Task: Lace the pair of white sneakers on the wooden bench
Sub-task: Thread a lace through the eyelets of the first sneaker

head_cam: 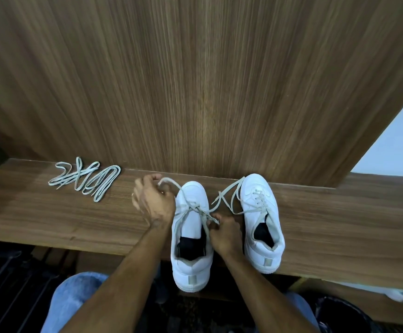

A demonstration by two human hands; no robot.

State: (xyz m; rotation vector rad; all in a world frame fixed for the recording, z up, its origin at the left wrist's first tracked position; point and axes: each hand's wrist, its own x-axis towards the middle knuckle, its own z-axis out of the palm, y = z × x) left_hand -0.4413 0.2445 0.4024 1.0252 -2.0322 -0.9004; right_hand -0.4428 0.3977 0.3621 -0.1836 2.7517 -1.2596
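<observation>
Two white sneakers stand on the wooden bench (pixel 51 212), toes toward the wall. The left sneaker (pixel 192 239) hangs its heel over the front edge; its grey-white lace (pixel 171 182) crosses low over the tongue. My left hand (pixel 153 203) grips one lace end beside the toe, pulled out to the left. My right hand (pixel 224 233) pinches the other lace end at the shoe's right eyelets. The right sneaker (pixel 261 222) carries a lace through several eyelets, with its loose ends (pixel 226 197) trailing between the shoes.
A bundle of spare laces (pixel 85 180) lies on the bench at the left. A wood-panelled wall (pixel 195 80) rises right behind the bench. Below the bench are dark slats and my blue-jeaned knees (pixel 75 301).
</observation>
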